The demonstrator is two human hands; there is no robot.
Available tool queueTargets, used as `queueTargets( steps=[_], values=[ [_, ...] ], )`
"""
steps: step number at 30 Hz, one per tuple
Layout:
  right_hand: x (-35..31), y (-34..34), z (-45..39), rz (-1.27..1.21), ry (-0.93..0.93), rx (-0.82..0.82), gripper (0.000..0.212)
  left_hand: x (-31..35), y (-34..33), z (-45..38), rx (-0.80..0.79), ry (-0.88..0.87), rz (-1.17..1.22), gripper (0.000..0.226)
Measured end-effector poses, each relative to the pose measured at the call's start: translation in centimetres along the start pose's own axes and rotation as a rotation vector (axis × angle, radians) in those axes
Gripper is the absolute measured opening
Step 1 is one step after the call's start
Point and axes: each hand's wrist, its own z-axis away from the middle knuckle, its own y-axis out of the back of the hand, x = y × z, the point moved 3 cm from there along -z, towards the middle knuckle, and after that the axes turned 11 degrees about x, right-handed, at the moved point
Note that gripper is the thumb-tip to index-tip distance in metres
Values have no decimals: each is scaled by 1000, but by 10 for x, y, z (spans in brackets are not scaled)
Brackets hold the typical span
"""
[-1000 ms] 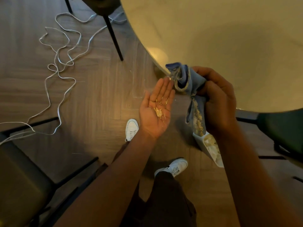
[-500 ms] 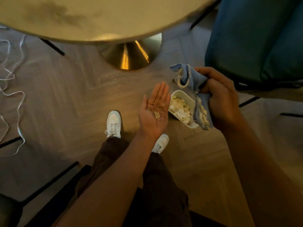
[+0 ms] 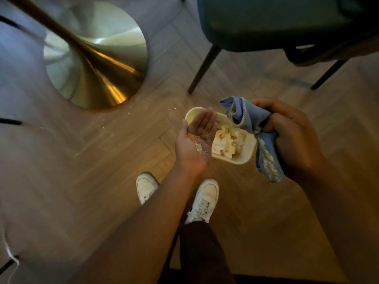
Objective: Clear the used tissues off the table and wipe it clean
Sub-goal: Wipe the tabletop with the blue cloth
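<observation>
The used tissues lie crumpled in a small white bin that stands on the wooden floor, directly beneath and just past the fingertips of the left hand. That hand is held palm up over the near left edge of the bin, its fingers together and slightly cupped, carrying a small heap of pale crumbs in the hollow of the palm. Just to the right of it, across the bin, the right hand has its fingers and thumb curled tightly round a bunched blue cloth; one end of the cloth sticks up above the fist and the other hangs below it beside the bin's right wall, its edge flecked with pale bits. Below the left forearm stand two white shoes and a dark trouser leg. Far to the left of the left hand rises the table's brass pedestal base, with a few pale specks scattered on the floor between it and the bin. Beyond the right hand stands a dark teal chair on thin black legs.
</observation>
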Motion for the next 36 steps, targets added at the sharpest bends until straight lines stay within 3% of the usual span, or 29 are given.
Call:
queueTargets(
  steps=[4,6,9,11,18,23,28,33,36],
  values=[
    [69,15,-29,45,5,42,49,-16,-4,-71,-38,-56,-403,56],
    [102,21,-39,36,-1,66,50,-22,2,-99,-78,-234,-814,47],
    [142,26,-47,40,4,95,49,-30,8,-118,-296,-602,-1556,38],
    [162,30,-47,49,-6,97,48,-34,13,-121,-446,-756,-1786,39],
    [177,46,-45,60,-14,77,48,-15,33,-108,-398,-1367,-1815,48],
    [174,46,-57,101,-45,45,51,-9,21,-99,-393,-1436,-1930,59],
    [172,39,-70,154,-132,-89,40,-15,-11,-80,-787,-1452,-1931,76],
    [168,37,-81,188,-357,-289,29,0,-22,-90,-971,-1413,-1960,35],
    [160,36,-87,255,-403,-399,40,10,-30,-86,-994,-1365,-1966,31]
  ],
)
